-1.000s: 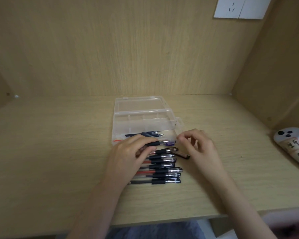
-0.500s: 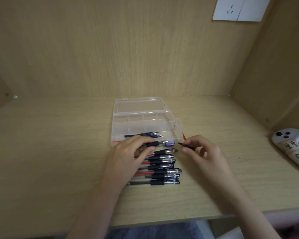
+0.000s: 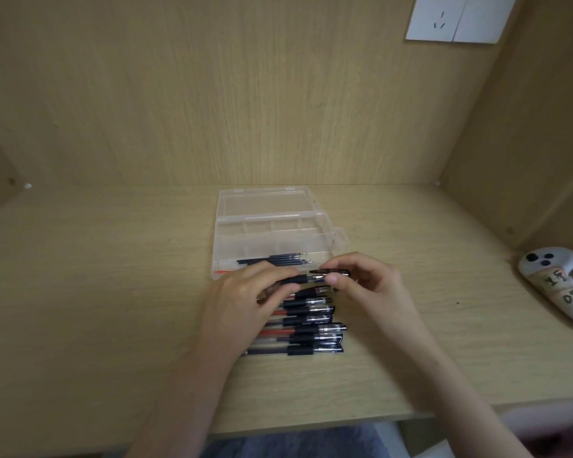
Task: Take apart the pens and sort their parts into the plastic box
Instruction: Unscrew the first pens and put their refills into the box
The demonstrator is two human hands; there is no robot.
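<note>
A pen [image 3: 298, 279] with a black grip is gripped by my left hand [image 3: 245, 299] just in front of the clear plastic box [image 3: 328, 223]. My right hand [image 3: 371, 285] pinches a black cap [image 3: 333, 272] at the pen's right end. Whether the cap touches the pen is hidden by my fingers. Below the hands, several more capped pens [image 3: 311, 328] lie side by side on the desk. In the box's front compartment are several dark refills [image 3: 278, 259] and an orange one [image 3: 222, 271]. Its lid lies open at the back.
A white hand controller [image 3: 549, 276] with taped labels lies at the desk's right edge. Wooden walls close the desk in at the back and on both sides. A white wall socket [image 3: 457, 18] sits at the top right. The desk's front edge [image 3: 311, 421] runs near my forearms.
The black cap lay on the desk a second ago. My right hand picked it up and carried it left to the end of the pen, which my left hand kept holding.
</note>
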